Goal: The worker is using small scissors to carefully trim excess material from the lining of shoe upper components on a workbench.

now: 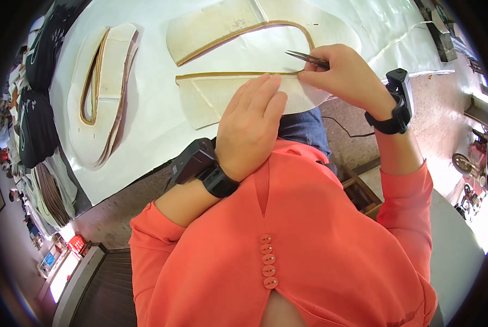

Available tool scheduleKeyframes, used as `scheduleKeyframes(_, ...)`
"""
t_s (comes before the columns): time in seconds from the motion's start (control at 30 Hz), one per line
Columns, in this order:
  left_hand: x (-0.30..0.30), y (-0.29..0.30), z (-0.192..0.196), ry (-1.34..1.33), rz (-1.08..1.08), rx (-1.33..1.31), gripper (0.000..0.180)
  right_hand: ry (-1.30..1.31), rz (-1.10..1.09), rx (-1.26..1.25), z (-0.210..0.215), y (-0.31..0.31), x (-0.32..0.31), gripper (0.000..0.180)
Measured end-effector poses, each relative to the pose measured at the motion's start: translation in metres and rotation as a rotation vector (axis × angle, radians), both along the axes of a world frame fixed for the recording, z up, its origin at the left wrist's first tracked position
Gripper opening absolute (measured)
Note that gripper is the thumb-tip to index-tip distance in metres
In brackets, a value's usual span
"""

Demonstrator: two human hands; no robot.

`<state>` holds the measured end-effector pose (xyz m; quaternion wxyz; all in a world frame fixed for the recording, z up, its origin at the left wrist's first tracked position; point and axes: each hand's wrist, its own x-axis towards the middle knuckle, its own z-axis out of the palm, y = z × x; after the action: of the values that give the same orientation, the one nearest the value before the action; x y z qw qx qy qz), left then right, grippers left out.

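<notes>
Right at the near edge of the table (146,136), both hands are on the same cream-coloured flat piece (211,101). The left hand (250,128) lies flat, fingers together, pressing the piece down, probably so it doesn't slide. The right hand (346,73) is closed around a thin dark metal tool (305,57), scissors or tweezers, hard to say, with the tip pointing left just above the piece's brown edge strip (233,74), looks like it's working along that seam. The piece itself is pale, rounded at the right end, with a faint crease across it. Further out there's a bigger curved piece (217,27) with the same brown trim, and a long looped one (105,87) off to the left. Both wrists have black strapped devices.
</notes>
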<state>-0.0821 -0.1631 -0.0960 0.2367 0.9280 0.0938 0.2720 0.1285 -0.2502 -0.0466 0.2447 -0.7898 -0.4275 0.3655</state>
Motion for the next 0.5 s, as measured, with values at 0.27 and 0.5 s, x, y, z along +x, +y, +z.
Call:
scheduleKeyframes(0.27,0.016,0.001,0.011,0.068,-0.097,0.106,0.017,0.036,0.038,-0.043,0.008,0.006,0.003,0.032)
scheduleKeyframes(0.5,0.024,0.003,0.017,0.13,-0.136,0.201,0.015,-0.105,0.095,0.026,0.0,0.003,0.014,0.028)
